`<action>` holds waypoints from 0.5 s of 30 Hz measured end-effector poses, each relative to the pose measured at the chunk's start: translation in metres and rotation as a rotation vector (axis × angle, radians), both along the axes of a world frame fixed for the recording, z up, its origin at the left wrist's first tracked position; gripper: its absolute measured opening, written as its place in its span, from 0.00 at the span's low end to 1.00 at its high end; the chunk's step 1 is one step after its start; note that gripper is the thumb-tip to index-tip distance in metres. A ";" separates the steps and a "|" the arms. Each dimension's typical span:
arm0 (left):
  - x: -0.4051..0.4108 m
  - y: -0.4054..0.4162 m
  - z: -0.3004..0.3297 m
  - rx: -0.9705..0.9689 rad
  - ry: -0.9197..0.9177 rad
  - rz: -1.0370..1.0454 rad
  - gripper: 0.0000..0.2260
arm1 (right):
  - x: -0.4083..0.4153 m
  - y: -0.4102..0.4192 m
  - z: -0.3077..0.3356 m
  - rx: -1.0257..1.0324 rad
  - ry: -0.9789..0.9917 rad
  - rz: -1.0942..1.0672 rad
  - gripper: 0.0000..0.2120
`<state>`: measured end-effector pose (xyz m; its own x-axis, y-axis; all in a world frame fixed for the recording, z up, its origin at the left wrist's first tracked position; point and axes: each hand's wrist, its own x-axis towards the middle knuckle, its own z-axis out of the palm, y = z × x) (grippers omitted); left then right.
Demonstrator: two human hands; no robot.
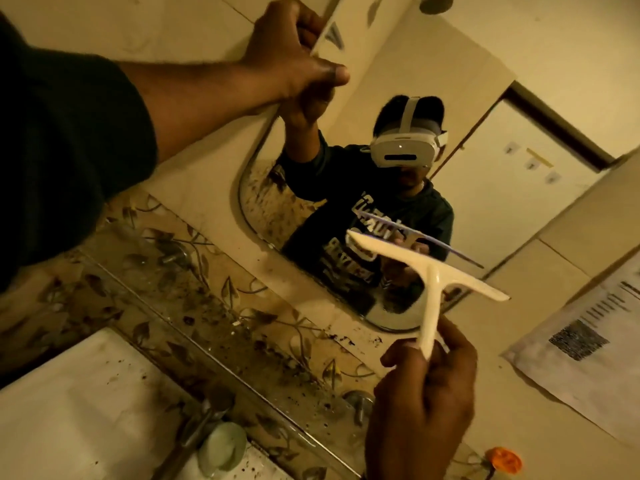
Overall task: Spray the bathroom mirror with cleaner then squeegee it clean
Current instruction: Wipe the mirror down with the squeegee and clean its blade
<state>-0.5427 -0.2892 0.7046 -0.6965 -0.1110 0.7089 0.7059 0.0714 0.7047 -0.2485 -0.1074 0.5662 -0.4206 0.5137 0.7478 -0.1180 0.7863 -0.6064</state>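
The frameless bathroom mirror (433, 81) with rounded corners hangs on the beige tiled wall, and the whole view is tilted. My left hand (298, 60) is closed around the mirror's left edge near its top. My right hand (426, 403) grips the handle of a cream T-shaped squeegee (429, 271). Its blade is held up in front of the mirror's lower part, and I cannot tell whether it touches the glass. The mirror reflects a person in a dark printed sweatshirt and a white headset. No spray bottle is in view.
A glass shelf (207, 341) runs under the mirror, in front of a leaf-patterned tile band. Below it are the white sink (86, 410), a metal tap (204, 420) and a pale green round object (223, 445). A printed paper (588, 341) hangs at the right, with an orange cap (504, 460) below it.
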 end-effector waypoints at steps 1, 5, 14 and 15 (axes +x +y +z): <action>0.011 0.014 0.007 -0.011 0.002 0.085 0.33 | -0.003 -0.004 -0.001 -0.027 0.007 0.060 0.09; 0.003 0.018 0.012 0.001 -0.004 0.061 0.32 | -0.023 -0.028 -0.013 -0.075 -0.213 0.297 0.17; -0.005 0.025 0.008 0.049 0.020 0.045 0.30 | -0.087 -0.056 -0.007 0.557 -0.365 0.279 0.25; -0.006 0.025 0.008 0.049 0.019 0.045 0.30 | -0.094 -0.062 0.001 0.582 -0.373 0.288 0.25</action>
